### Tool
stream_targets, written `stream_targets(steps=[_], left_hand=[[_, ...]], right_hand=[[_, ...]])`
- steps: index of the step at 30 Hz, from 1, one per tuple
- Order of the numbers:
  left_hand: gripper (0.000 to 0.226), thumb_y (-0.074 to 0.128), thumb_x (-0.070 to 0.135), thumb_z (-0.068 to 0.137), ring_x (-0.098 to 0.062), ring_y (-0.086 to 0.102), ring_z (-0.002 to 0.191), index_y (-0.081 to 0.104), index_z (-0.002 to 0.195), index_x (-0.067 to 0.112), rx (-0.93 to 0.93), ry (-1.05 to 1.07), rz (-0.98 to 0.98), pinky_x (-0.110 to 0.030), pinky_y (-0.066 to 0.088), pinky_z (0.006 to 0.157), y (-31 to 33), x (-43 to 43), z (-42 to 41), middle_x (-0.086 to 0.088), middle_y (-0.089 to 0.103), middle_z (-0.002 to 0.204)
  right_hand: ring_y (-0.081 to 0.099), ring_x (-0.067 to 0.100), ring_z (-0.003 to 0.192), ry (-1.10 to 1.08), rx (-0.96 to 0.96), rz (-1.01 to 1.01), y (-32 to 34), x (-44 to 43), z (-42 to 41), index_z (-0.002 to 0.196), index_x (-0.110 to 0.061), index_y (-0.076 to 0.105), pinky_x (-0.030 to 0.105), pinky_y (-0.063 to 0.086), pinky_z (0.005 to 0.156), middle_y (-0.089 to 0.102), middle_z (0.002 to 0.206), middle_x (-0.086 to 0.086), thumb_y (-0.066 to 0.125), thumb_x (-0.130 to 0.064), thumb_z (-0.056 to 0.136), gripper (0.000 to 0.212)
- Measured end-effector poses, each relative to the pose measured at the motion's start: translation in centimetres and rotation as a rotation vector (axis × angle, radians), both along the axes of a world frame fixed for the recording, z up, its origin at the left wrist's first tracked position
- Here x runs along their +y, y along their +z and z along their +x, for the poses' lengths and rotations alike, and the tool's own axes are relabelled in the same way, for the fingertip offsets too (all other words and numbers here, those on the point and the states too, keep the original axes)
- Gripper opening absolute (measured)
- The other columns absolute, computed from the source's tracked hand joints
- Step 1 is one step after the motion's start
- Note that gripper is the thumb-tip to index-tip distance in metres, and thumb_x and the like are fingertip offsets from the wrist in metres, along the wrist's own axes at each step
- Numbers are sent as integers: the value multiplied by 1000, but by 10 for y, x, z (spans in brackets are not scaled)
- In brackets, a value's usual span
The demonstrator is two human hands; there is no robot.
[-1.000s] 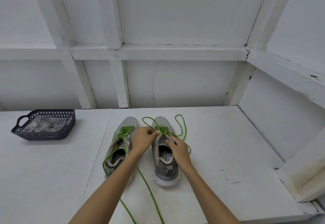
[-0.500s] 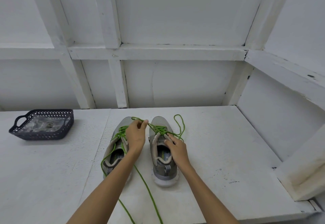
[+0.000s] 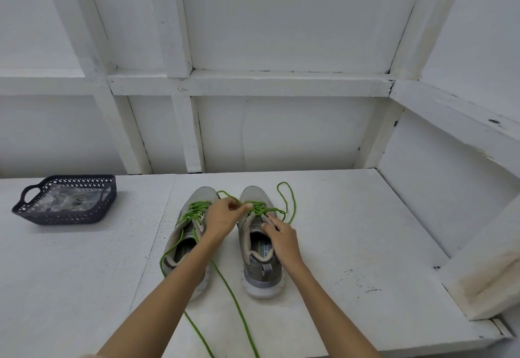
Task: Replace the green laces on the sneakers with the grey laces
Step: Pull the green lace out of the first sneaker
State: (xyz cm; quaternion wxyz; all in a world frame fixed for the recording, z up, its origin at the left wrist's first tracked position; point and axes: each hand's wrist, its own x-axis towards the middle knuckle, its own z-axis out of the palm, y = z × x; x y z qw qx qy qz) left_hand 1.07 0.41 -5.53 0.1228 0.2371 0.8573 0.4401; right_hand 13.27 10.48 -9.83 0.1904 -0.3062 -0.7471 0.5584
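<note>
- On the white bench (image 3: 351, 231), a grey pair stands side by side, toes away from the person, green lacing on both and neither tied.
- Reaching across, the left hand (image 3: 225, 217) has thumb and fingertips pinched together on the green lace (image 3: 260, 209) at the crossings of the right-hand sneaker (image 3: 261, 273).
- On that shoe's tongue lies the right hand (image 3: 281, 238), fingers straight and a little apart, pressing down and gripping nothing.
- Step judged: unthreading, one row at a time.
- Best to draw each crossing out along its eyelet's line rather than upward, so the shoe stays planted under the pressing hand.
- Slack sits in the loose loop (image 3: 291, 203) beside the toe; feeding from there should prevent a snag.
- Long tails (image 3: 236, 301) from the left-hand sneaker (image 3: 180, 248) run under the left forearm; risk of dragging them.
- Grey laces not visible; the dark basket (image 3: 67, 218), well apart at left, holds a clear packet (image 3: 67, 200), contents unreadable.
</note>
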Motion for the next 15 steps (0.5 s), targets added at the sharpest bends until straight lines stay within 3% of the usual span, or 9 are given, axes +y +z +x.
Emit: stream_targets(steps=[2,7,10,12,15], left_hand=[[31,68,37,88,-13,46,59,63,74,10,14,-55,-37,-27,32,55,-5,0,2,1,53,61],[28,63,34,92,-17,56,72,67,85,6,71,278,210,-28,38,65,-3,2,8,-5,65,79],[31,67,41,87,-15,58,70,68,83,10,41,103,51,-30,44,66,-5,5,7,-1,65,76],[30,68,34,88,-13,50,59,65,75,8,62,22,-6,-29,38,59,-7,5,9,-2,59,65],[24,65,27,91,-15,52,65,65,78,7,141,213,176,-28,34,58,-3,5,12,-3,60,70]], right_hand=[[53,16,123,-2,-7,4,0,1,0,138,-12,54,24,43,100,56,137,3,57,-20,95,43],[51,17,127,8,-12,26,-1,1,-2,137,-13,55,32,41,107,56,138,3,56,-21,95,43],[53,17,124,4,-21,31,-1,1,-1,136,-13,55,34,43,106,58,136,3,57,-22,94,43],[53,17,124,6,-25,30,-1,1,0,137,-13,55,33,43,105,58,136,4,57,-22,94,43],[51,17,127,8,-20,18,1,1,0,137,-10,54,29,41,106,56,137,3,57,-21,95,44]])
